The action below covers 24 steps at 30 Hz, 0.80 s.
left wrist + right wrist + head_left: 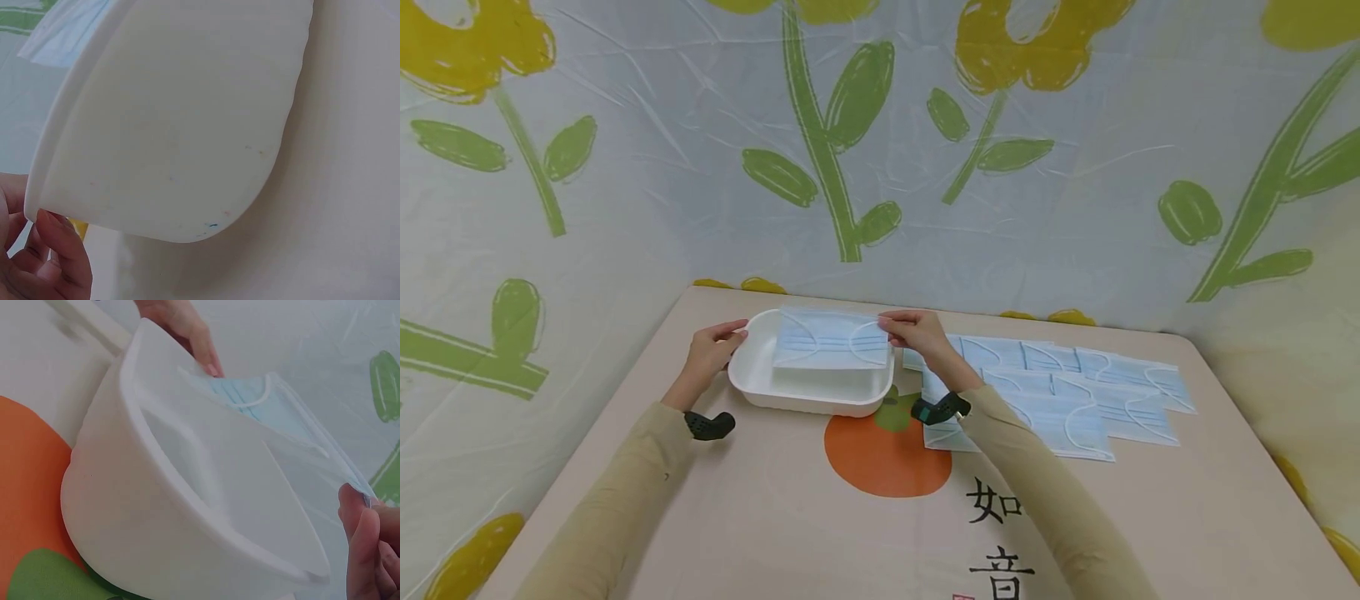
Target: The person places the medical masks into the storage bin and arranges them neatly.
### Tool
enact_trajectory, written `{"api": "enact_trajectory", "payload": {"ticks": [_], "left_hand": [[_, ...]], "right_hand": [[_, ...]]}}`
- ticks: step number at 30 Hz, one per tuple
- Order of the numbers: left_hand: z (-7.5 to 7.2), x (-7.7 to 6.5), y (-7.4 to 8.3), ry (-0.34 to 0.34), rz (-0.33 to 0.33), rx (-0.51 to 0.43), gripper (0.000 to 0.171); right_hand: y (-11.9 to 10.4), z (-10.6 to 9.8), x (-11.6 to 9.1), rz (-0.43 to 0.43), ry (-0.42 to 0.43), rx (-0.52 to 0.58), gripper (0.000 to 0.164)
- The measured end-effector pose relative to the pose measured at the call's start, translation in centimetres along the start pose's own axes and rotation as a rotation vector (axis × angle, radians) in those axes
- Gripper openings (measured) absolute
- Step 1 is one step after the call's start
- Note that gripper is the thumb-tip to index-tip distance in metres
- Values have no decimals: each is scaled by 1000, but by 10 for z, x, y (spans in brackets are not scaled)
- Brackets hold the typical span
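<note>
A white plastic basin stands at the left back of the table. My left hand pinches its left rim; in the left wrist view the thumb and fingers lie on either side of that rim. A pale blue disposable face mask with white ear loops is over the basin. My right hand pinches the mask's right end between thumb and fingers. From the right wrist, the mask slopes above the basin's opening. Several more masks lie overlapping to the right, partly behind my right forearm.
The table cover is pale pink, printed with an orange fruit and black characters. Behind the table hangs a white sheet with yellow flowers and green stems. Dark wrist devices are strapped on both wrists.
</note>
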State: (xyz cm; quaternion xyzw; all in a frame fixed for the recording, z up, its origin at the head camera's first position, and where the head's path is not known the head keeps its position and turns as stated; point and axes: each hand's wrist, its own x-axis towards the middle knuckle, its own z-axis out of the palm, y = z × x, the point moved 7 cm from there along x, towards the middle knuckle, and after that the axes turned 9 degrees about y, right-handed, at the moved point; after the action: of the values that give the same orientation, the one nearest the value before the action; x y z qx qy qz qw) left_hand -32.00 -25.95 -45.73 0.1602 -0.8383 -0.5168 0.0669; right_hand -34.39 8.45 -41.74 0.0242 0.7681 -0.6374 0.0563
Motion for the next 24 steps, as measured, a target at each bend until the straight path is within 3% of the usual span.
{"api": "enact_trajectory", "payload": {"ticks": [19,24], "left_hand": [[0,0,5,1,16,8,41],[-1,0,1,-1,-6,29,41]], "right_hand": [[-1,26,2,58,9,-70,29],[1,30,2,63,-1,-66,28]]}}
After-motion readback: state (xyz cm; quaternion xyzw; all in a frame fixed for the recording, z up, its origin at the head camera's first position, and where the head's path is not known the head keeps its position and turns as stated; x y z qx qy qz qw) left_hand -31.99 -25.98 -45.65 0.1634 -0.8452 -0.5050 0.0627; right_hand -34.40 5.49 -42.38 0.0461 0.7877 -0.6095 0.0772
